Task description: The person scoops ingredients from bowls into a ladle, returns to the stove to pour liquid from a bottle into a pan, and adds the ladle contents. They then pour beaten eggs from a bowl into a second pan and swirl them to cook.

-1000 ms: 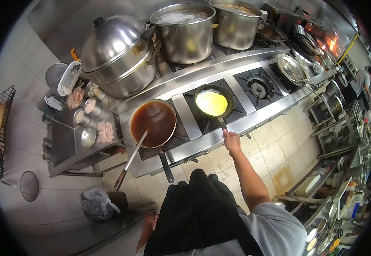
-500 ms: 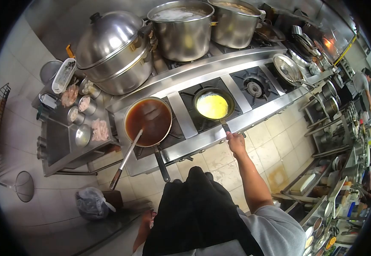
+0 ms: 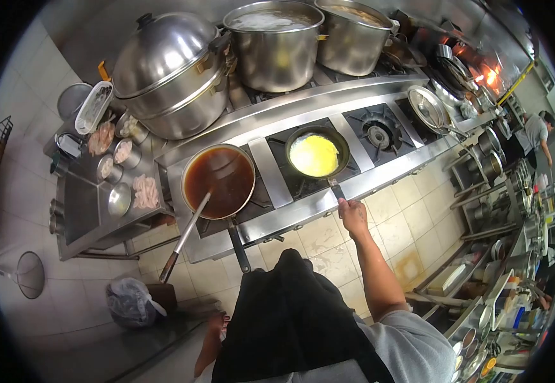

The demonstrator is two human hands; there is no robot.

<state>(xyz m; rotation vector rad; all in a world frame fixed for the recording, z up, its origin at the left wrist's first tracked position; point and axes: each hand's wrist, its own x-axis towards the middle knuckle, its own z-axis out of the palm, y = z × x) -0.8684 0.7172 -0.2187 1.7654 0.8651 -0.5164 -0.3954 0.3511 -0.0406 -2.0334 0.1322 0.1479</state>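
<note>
My right hand is closed round the handle of a small frying pan, which sits on the middle burner of the stove. Bright yellow egg spreads over most of the pan's bottom. Left of it stands a wide pan of red-brown liquid, its black handle toward me. A long-handled ladle leans out over its rim. My left hand hangs low beside my black apron, away from the stove; its fingers are small and blurred.
Behind the burners stand a domed steamer and two tall stockpots. A steel side table at left holds bowls and pale raw meat strips. Flames burn far right, and another person stands beyond the shelves.
The egg's outline in the pan has shifted a little, with its right edge more uneven. Flames at the far right have flared up. The view has moved slightly; my right hand keeps its grip.
</note>
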